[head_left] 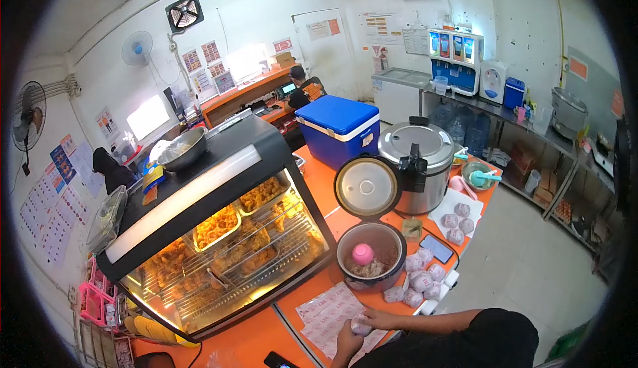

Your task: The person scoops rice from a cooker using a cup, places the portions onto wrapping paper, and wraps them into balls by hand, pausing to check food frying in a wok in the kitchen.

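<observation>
A round bundle wrapped in printed white paper (361,325) is between my two hands, above the orange table. My left hand (347,341) is closed around its near left side, and my right hand (381,320) grips it from the right. Flat printed wrapping sheets (327,309) lie under and beside the hands. Just beyond stands an open rice cooker (372,283), with a pink cup (363,253) resting on the rice (372,268) inside. Several similar wrapped bundles (421,281) are piled to the cooker's right. What the paper encloses is hidden.
A lit glass display case (226,235) of fried food fills the left side. Behind the cooker are a large lidded steel pot (425,168) and a blue cooler box (339,122). Phones (436,249) lie on the table. A person (307,90) sits at the far counter.
</observation>
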Demonstrator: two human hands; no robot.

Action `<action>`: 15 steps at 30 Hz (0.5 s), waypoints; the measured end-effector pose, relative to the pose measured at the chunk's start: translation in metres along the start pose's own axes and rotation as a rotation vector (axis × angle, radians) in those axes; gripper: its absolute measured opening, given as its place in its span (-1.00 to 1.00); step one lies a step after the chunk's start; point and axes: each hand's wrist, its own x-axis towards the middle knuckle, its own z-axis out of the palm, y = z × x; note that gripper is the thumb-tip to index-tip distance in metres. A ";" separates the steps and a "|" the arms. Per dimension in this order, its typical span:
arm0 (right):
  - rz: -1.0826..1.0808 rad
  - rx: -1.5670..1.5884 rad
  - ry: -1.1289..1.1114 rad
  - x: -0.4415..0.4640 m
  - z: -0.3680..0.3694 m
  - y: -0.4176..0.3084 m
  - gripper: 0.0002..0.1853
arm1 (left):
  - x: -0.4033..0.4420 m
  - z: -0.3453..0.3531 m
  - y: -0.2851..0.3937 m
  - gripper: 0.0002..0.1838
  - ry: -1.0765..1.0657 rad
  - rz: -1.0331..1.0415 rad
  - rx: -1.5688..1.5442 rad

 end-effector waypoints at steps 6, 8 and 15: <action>-0.105 -0.053 -0.006 -0.033 -0.052 -0.037 -0.35 | 0.003 0.007 0.031 -0.58 -0.168 0.288 -0.355; -0.076 0.143 -0.293 -0.029 -0.081 -0.020 -0.35 | 0.003 0.005 0.059 -0.55 -0.292 0.284 -0.323; -0.236 0.330 -0.544 -0.065 -0.176 0.004 0.31 | 0.050 0.080 0.117 0.12 0.051 0.675 -0.075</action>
